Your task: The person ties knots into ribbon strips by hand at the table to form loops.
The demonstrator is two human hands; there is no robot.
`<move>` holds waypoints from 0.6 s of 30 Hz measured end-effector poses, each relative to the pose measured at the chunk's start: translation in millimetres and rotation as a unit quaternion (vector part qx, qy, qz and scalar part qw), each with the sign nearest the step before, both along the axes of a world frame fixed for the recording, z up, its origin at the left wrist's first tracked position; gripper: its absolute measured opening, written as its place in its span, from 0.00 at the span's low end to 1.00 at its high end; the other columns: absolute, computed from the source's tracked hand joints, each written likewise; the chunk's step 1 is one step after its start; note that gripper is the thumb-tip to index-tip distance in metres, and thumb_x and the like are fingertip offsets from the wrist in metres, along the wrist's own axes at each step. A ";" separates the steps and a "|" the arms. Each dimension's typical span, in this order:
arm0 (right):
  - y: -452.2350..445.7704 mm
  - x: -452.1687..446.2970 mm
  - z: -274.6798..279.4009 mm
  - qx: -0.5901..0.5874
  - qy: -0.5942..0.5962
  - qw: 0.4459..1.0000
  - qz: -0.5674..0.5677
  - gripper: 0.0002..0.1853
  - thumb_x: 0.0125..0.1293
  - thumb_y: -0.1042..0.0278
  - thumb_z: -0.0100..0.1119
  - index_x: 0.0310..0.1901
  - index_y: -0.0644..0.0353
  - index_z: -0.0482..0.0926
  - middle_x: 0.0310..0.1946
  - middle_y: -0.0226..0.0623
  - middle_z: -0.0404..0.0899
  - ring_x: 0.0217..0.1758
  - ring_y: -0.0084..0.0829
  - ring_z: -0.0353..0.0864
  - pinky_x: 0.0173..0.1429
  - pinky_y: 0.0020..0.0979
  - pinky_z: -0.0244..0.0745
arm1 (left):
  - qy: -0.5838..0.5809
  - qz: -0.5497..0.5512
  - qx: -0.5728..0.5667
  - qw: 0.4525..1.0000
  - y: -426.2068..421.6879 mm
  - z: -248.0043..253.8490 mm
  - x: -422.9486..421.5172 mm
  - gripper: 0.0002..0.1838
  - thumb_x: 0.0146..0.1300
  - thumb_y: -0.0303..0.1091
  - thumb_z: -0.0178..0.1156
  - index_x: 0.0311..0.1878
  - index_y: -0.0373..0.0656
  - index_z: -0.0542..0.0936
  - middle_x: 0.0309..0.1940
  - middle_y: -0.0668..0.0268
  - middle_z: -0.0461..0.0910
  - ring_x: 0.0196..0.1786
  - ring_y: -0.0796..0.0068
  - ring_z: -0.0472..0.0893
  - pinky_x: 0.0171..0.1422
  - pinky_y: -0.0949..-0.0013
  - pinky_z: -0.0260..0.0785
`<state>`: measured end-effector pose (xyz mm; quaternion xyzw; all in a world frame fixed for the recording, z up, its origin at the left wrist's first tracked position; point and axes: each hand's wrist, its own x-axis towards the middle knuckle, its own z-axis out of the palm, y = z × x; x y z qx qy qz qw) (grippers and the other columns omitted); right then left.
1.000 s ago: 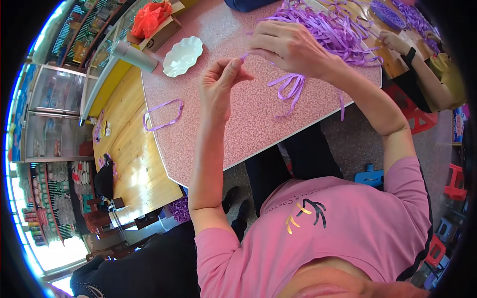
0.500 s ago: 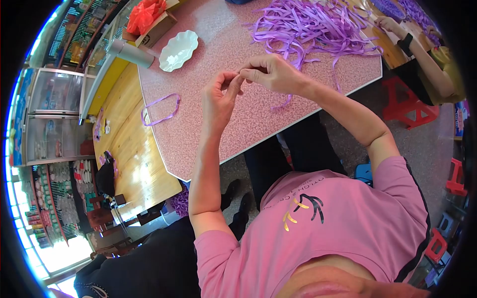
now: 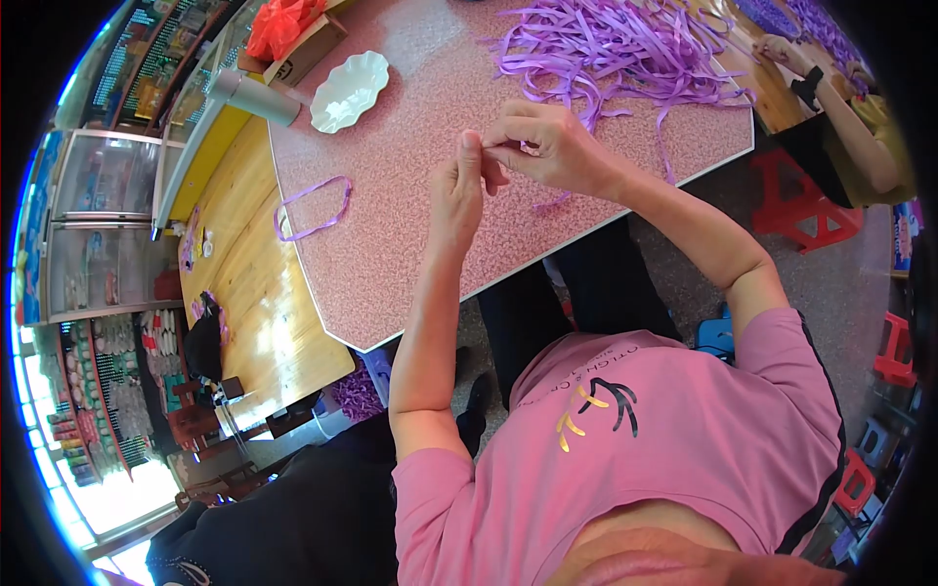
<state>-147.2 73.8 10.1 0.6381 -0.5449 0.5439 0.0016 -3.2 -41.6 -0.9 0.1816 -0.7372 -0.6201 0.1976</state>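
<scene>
Left hand (image 3: 457,190) has shifted rightward, thumb now straighter. Fingertips pinched against those of right hand (image 3: 552,146); item gripped: cannot tell (fingers hide it). Purple ribbon pile (image 3: 625,54) beyond right hand, by worktop's (image 3: 391,264) right edge; ribbon loop (image 3: 347,202) at left edge.

White scalloped dish (image 3: 349,93), far L on a pink speckled table (image 3: 391,264), w/ a grey cylindrical bottle (image 3: 259,101) just to its L. Beyond the bottle, a cardboard box (image 3: 313,51) w/ crumpled red plastic (image 3: 281,31). Farther L: wooden table (image 3: 256,264), black item (image 3: 205,342) at its L edge, too dark to ID; then clear-fronted cabinet (image 3: 109,178) & shelves of pkgd goods (image 3: 98,400). Near L, black cloth (image 3: 293,508) w/ beaded trim. Far R, a co-worker's forearm (image 3: 855,135) w/ black wristband (image 3: 807,88); red plastic stool (image 3: 803,210) nearby on the grey floor (image 3: 684,259).
</scene>
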 end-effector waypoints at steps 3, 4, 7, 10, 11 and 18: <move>3.2 -1.6 -3.7 -0.011 0.018 1.000 -0.011 0.08 0.62 0.77 0.69 0.43 0.63 0.85 0.32 0.34 0.79 0.32 0.26 0.77 0.33 0.27 0.71 | 0.046 0.048 0.010 0.998 8.3 -4.6 -2.9 0.24 0.80 0.49 0.48 0.32 0.39 0.76 0.24 0.72 0.71 0.30 0.82 0.70 0.38 0.74 0.64; 5.3 -0.8 -3.2 -0.004 0.013 1.000 -0.010 0.08 0.62 0.77 0.69 0.43 0.63 0.85 0.32 0.34 0.78 0.32 0.26 0.77 0.33 0.28 0.71 | 0.043 0.064 -0.034 0.996 8.4 -8.0 -2.6 0.23 0.80 0.47 0.48 0.32 0.40 0.75 0.25 0.73 0.70 0.30 0.82 0.68 0.39 0.74 0.63; 7.2 0.1 -3.5 0.016 0.003 1.000 -0.006 0.08 0.62 0.76 0.69 0.43 0.63 0.85 0.32 0.34 0.78 0.33 0.26 0.78 0.34 0.28 0.71 | 0.051 0.079 -0.081 0.992 9.8 -12.7 0.7 0.20 0.80 0.45 0.48 0.34 0.41 0.74 0.26 0.74 0.69 0.31 0.83 0.66 0.40 0.75 0.63; 6.0 -0.6 -7.0 0.033 -0.008 0.999 -0.003 0.08 0.62 0.76 0.69 0.43 0.64 0.85 0.32 0.34 0.78 0.34 0.27 0.78 0.34 0.29 0.72 | 0.073 0.060 -0.056 0.994 7.3 -17.2 2.4 0.19 0.80 0.45 0.48 0.37 0.41 0.74 0.29 0.73 0.70 0.34 0.83 0.66 0.41 0.74 0.63; 5.3 -0.8 -8.0 0.037 -0.015 0.999 0.000 0.08 0.61 0.76 0.69 0.43 0.64 0.85 0.33 0.34 0.78 0.34 0.27 0.78 0.35 0.29 0.72 | 0.084 0.045 -0.029 0.995 6.0 -19.0 3.0 0.19 0.80 0.46 0.48 0.39 0.41 0.74 0.31 0.73 0.71 0.35 0.82 0.67 0.41 0.74 0.63; 4.9 1.2 -7.0 0.017 0.009 1.000 0.007 0.08 0.61 0.78 0.68 0.42 0.65 0.84 0.33 0.36 0.78 0.34 0.31 0.80 0.36 0.31 0.73 | 0.006 0.047 -0.008 0.999 6.4 -6.2 -0.2 0.26 0.79 0.51 0.48 0.29 0.41 0.75 0.26 0.71 0.72 0.34 0.81 0.70 0.40 0.73 0.64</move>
